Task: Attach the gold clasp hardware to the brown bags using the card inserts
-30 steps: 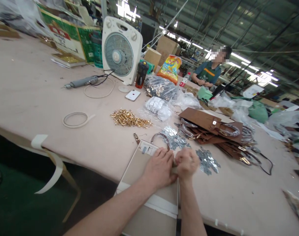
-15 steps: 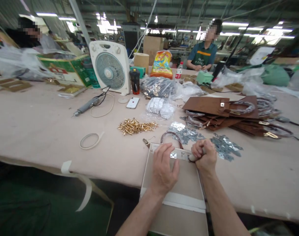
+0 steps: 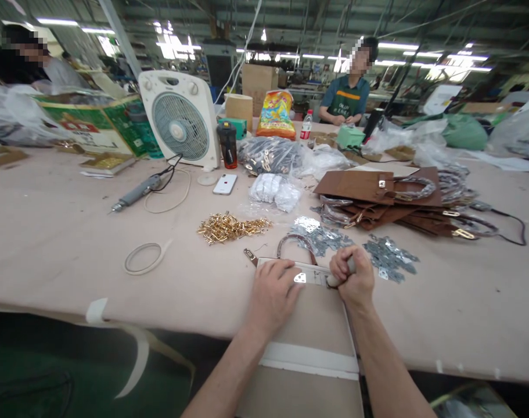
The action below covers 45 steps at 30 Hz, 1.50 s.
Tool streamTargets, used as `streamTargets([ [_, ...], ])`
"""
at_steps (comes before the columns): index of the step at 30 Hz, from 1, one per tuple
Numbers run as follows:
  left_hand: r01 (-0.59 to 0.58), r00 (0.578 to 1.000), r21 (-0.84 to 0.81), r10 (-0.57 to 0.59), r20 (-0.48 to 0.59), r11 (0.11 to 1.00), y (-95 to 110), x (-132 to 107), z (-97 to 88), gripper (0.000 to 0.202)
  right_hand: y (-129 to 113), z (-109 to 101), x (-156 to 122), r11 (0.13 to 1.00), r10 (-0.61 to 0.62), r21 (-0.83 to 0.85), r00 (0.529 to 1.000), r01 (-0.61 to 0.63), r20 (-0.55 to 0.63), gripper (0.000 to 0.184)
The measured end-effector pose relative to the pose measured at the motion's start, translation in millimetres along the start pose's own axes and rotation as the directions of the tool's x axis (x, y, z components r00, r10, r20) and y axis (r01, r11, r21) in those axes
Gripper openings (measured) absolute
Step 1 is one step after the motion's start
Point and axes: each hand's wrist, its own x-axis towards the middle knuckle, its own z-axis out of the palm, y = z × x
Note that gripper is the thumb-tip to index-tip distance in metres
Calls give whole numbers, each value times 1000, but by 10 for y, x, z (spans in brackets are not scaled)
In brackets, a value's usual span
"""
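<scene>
A beige bag panel (image 3: 316, 325) lies over the near table edge, its wrapped handle loop (image 3: 295, 242) pointing away from me. My left hand (image 3: 270, 296) rests flat on the panel's top strip, fingers next to a small silver plate (image 3: 299, 278). My right hand (image 3: 352, 278) is a fist wrapped round a grey tool handle (image 3: 350, 268), pressing at the strip's right end. Silver plates (image 3: 388, 258) lie scattered just beyond my right hand. A heap of gold fittings (image 3: 229, 225) sits ahead of my left hand.
Stacked brown bags (image 3: 390, 197) lie at the right. A fan (image 3: 179, 119), a phone (image 3: 225, 184), an electric screwdriver (image 3: 136, 193), a tape ring (image 3: 143, 258) and bagged hardware (image 3: 270, 155) crowd the back. A person in green (image 3: 345, 98) sits opposite; another person (image 3: 27, 55) is at far left.
The view swung up and left. My hands, bunched together a second ago, have parted: the left now lies flat on the panel while the right grips the tool at the strip.
</scene>
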Motion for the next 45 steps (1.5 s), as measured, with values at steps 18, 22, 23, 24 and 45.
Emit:
streamTargets([
  [18,19,1000,-96,-18,13,995,-94,57,-9,15,-83,530,130,1000,-4,-16,1000,5,17,35],
  [22,59,998,-147,-61,-7,987,-103,69,-18,18,112,704,199,995,78,-60,995,-74,66,38],
  [23,69,997,-161,-72,-10,984,-107,71,-19,20,155,715,198,994,91,-61,994,-87,65,39],
  [24,75,997,-175,-78,-11,982,-113,72,-19,21,188,717,192,993,106,-56,993,-102,60,39],
  [45,74,997,-201,-78,-11,977,-167,64,29,18,262,727,90,995,17,-99,999,-13,36,40],
])
